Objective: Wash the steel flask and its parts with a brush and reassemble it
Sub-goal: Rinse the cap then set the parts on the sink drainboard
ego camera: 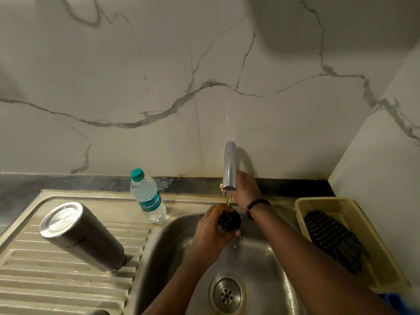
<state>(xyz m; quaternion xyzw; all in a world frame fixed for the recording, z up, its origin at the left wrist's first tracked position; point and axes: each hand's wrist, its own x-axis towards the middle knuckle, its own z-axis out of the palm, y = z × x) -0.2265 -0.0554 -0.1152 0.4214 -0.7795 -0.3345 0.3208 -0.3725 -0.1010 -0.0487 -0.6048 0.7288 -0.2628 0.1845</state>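
Rinsing is in progress at the sink (172, 233): the left hand (212, 233) curls its fingers round a small black flask part (229, 220), probably the lid or stopper, and holds it directly under the thin stream from the tap (229, 167). The right hand (246, 189) is raised behind the spout, apparently at the tap control; its fingers are hidden by the spout, so whether they grip anything cannot be told. The two hands are apart, the right above and behind the left.

The steel flask (83, 236) stands inverted on the ribbed draining board (56, 280), base up and mouth down, well clear of both hands. A plastic water bottle (147, 196) stands near the basin edge. A dark bristled item, likely the brush (331, 237), lies in the yellow basket (372, 246) to the right.

Handling notes, as judgement:
- Black part: light, rigid, and slippery when wet. Hold it round the rim with the thumb opposing the fingers, and keep it over the basin so that a slip does not send it to the floor.
- Steel flask: rigid, moderately heavy, with smooth wet walls. Take hold round the mid-body with a full wrap of the hand; avoid the polished base, which offers no purchase.
- Ribbed board: an inverted flask may tip if knocked
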